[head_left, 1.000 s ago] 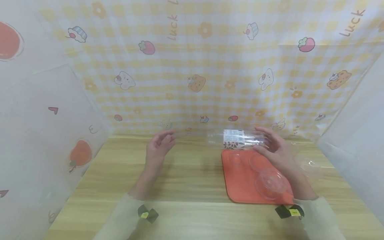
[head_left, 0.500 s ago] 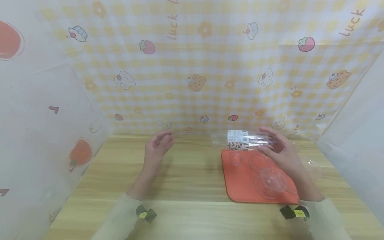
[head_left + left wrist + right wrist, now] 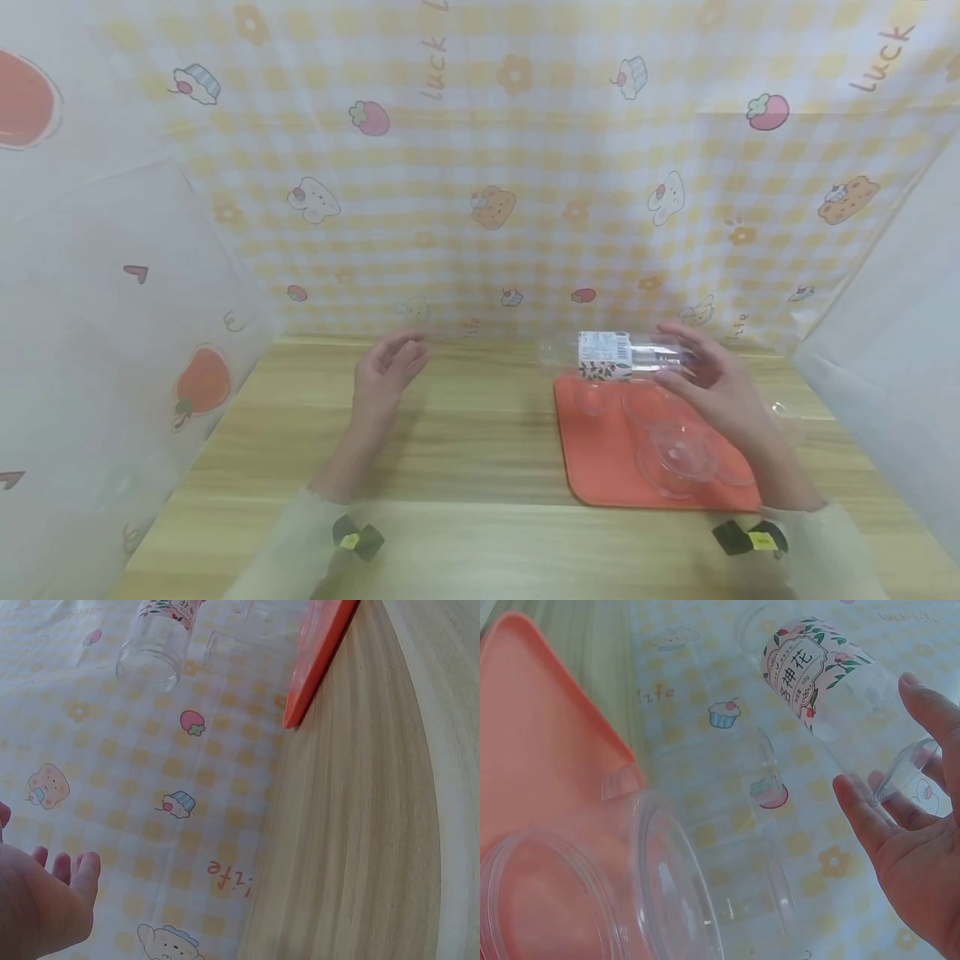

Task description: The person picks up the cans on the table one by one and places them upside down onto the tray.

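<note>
A clear plastic jar [image 3: 604, 357] with a floral label lies sideways in the air just above the back edge of a coral-red tray [image 3: 600, 475]. My right hand [image 3: 712, 383] holds it by its right end, thumb and fingers curled round that end; the right wrist view shows the jar [image 3: 802, 671] in this grip, its other end pointing away. To the left, my left hand [image 3: 384, 371] hangs over the wooden table with loosely bent fingers and nothing in them. In the left wrist view the jar's free end [image 3: 150, 666] faces that hand, well apart from it.
Several clear, round-rimmed containers [image 3: 678, 458] stand on the tray; a larger one [image 3: 679, 885] is near in the right wrist view. Another transparent container [image 3: 783, 421] stands right of the tray. A checked cloth wall [image 3: 480, 167] rises behind the wooden table [image 3: 480, 450].
My right hand has carried the jar a little to the right and slightly down. The left hand has drifted slightly to the left. The tray and its containers stay where they were.
</note>
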The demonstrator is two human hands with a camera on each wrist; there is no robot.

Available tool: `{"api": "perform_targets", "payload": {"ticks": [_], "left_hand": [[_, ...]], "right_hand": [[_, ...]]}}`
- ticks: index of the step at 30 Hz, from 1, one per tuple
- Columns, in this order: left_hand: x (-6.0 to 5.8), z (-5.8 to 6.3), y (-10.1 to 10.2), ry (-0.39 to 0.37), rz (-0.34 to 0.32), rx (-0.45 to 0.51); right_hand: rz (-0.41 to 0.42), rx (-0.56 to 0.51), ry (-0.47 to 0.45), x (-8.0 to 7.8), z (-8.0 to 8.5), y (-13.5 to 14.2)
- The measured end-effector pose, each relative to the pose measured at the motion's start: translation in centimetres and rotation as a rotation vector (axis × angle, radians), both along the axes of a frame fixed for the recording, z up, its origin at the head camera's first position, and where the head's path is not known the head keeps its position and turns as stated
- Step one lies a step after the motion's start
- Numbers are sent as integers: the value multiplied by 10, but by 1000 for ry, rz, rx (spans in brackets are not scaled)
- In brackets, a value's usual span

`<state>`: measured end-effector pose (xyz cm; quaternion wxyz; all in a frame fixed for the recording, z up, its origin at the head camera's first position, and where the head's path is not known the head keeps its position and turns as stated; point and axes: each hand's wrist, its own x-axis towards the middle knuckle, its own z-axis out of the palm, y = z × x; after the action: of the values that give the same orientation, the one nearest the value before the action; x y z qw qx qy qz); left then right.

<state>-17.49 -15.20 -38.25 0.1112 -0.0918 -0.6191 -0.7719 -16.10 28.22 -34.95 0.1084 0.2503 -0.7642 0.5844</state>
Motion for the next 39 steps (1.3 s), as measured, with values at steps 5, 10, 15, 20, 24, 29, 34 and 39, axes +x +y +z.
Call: {"api": "perform_targets", "payload": {"ticks": [5, 10, 15, 20, 24, 29, 34, 39], "left_hand": [[1, 1, -3, -13, 3, -4], [0, -2, -7, -13, -5, -21], [0, -5, -11, -11, -13, -23], [1, -7, -17, -4, -20, -39], [2, -7, -21, -15, -11, -57], [3, -8, -23, -46, 8, -50], [4, -8, -25, -56, 21, -70], [4, -9, -28, -56, 29, -85]], "right_hand": [[19, -26, -19, 1, -1, 4], [20, -10, -15, 0, -1, 7], [10, 13, -1, 0, -2, 11], [-34, 55, -2, 1, -1, 13], [-84, 112, 4, 3, 1, 14], [-104, 143, 11, 5, 1, 15], [-97, 149, 28, 5, 1, 18], [-79, 143, 30, 5, 2, 22]]}}
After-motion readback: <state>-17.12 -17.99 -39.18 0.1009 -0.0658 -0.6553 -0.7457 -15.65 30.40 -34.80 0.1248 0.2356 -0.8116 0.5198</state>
